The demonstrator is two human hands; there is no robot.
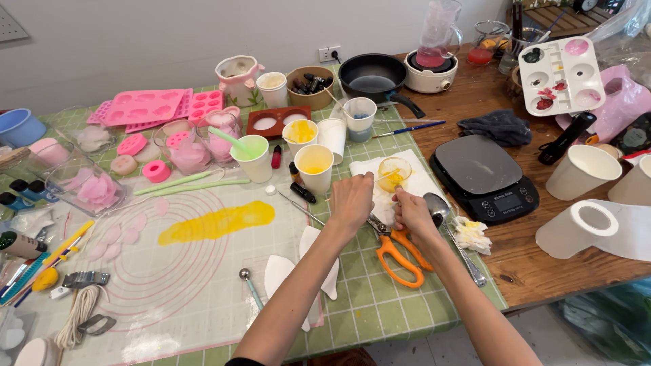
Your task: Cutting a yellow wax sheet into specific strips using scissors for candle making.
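Cups stand all over the tabletop. One white paper cup holds yellow liquid, and another cup behind it holds yellow too. A green cup has a green stick in it. A small blue-marked cup stands near a black pan. Glass jars on the far left side hold pink petal shapes. A brown bowl holds small dark bottles. A white pot holds a clear jug with pink at the bottom.

A little glass bowl with yellow in it sits on a white paper towel, right in front of the hands.

The left hand reaches forward with its back up. Its fingers are bent together at the edge of the paper towel, just beside the glass bowl. I cannot tell if they pinch something. The right hand is close beside it, below the bowl, fingers curled in on something small that I cannot make out. Both arms stretch straight out over the green mat.

Orange scissors lie under the wrists. A metal spoon lies just right of the right hand. A black scale sits further right. Yellow paint is smeared on the clear mat.
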